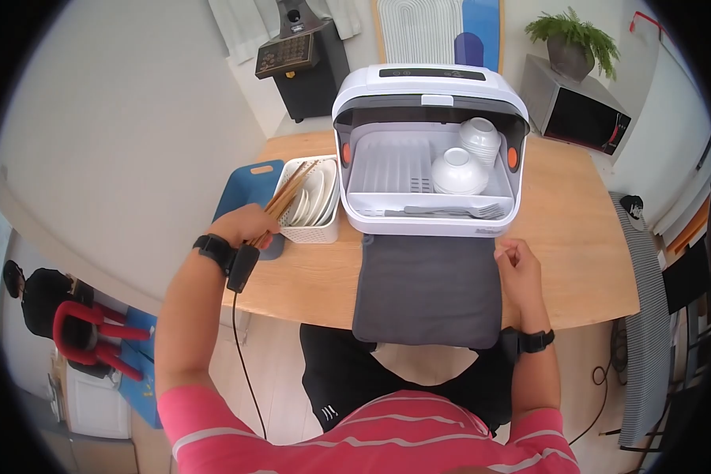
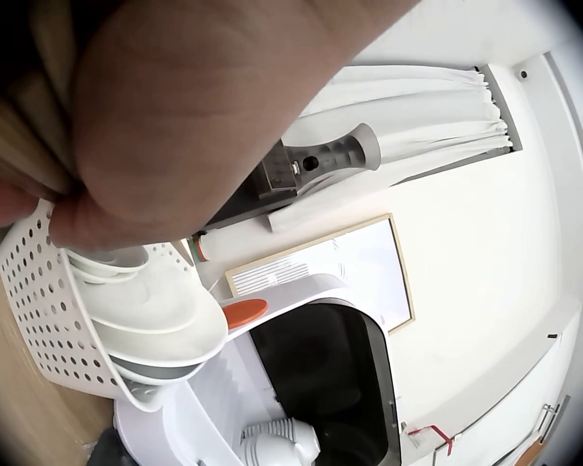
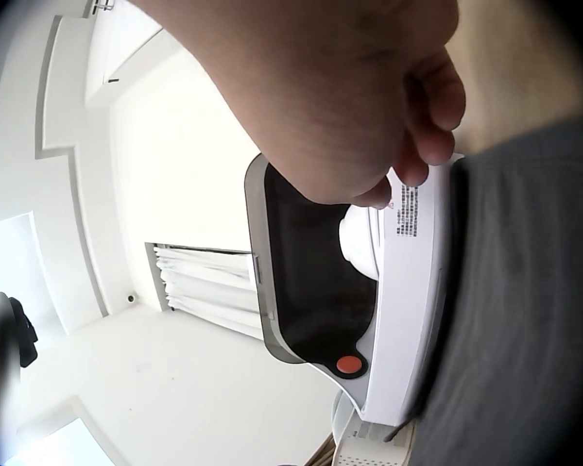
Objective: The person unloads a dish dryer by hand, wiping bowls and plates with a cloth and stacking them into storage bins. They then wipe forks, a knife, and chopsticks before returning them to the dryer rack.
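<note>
My left hand (image 1: 245,225) grips a bundle of brown wooden chopsticks (image 1: 289,193), which slant up over a white perforated basket (image 1: 316,235). Several white plates (image 1: 317,193) stand on edge in that basket, with small dishes beside them. A blue basket (image 1: 249,188) sits just left of it. To the right is a white dish dryer (image 1: 430,227) with its dark lid raised. White bowls (image 1: 460,174) are stacked upside down on its right side, and forks (image 1: 486,211) lie along its front tray. My right hand (image 1: 520,268), fingers loosely curled, holds nothing near the dryer's front right corner.
A folded dark grey cloth (image 1: 426,292) hangs over the table's front edge before the dryer. Behind on the right stands a microwave (image 1: 584,114) with a potted plant (image 1: 570,55) on top. The wooden table (image 1: 577,229) extends to the right. A cable (image 1: 249,371) trails from my left wrist.
</note>
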Available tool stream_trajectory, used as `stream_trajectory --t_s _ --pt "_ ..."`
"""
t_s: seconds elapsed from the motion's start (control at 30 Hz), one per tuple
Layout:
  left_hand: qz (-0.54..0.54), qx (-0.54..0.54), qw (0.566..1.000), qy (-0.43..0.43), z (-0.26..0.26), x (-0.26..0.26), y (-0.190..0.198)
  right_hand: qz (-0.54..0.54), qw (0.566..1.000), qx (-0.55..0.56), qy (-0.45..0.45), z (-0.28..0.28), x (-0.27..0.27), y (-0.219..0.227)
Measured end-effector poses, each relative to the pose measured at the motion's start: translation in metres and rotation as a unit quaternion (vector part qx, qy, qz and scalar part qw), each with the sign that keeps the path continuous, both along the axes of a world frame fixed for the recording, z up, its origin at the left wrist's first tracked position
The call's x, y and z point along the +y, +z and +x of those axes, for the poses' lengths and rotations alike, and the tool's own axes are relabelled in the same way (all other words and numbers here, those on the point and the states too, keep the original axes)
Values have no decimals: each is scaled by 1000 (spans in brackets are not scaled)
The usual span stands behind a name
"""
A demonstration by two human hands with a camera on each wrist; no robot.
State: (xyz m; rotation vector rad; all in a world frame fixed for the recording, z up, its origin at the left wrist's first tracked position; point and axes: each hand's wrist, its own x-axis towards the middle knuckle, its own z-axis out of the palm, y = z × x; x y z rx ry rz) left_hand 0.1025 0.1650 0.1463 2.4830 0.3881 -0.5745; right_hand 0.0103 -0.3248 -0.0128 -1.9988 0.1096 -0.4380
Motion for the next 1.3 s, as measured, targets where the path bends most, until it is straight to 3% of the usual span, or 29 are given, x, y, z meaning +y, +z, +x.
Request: stream_trajectory --t_s 0.1,0.17,0.3,0.37,0.5,0.57,0.7,0.77,0.83,0.93,0.97,1.03,1.07,1.2,1.27,1.3 --pt "-27 9 999 21 0 4 7 -7 999 36 4 -22 -5 -13" --pt "-31 24 998 58 0 6 11 38 998 32 -25 -31 -10 -22" --pt "-33 33 997 64 11 10 11 89 996 13 0 -35 -15 -21" --pt "61 30 997 22 15 -1 15 70 997 23 4 -36 -15 -20" --pt "145 23 988 -40 22 -13 7 99 995 8 -3 -36 -18 -26" --pt "211 -82 973 -51 17 -17 -3 115 993 0 -7 -37 -17 -27" --pt "221 -93 969 -65 8 -22 -8 96 995 -3 -4 -37 -15 -27" --pt "156 -157 975 -33 -8 -24 -7 73 997 -12 -10 -37 -16 -31" --pt "180 -175 968 -24 -23 -18 -13 75 997 -10 -8 -38 -15 -29" --pt "-6 -376 925 49 -50 -12 -26 73 997 -5 -6 -37 -15 -28" --pt "-2 -376 925 53 -55 -12 -37 68 998 -3 -9 -37 -15 -29" --pt "-50 -557 826 73 -54 -11 -66 59 998 3 -7 -36 -14 -29" --pt "-75 -577 811 60 -54 -16 -72 61 998 6 -9 -36 -13 -29" --pt "-39 -616 786 23 -34 -26 -87 71 997 -6 -12 -37 -12 -28" --pt "58 -637 769 16 -29 -30 -86 66 998 -4 -24 -38 -11 -26" --pt "51 -638 769 5 -28 -33 -85 66 997 0 -26 -39 -10 -25"
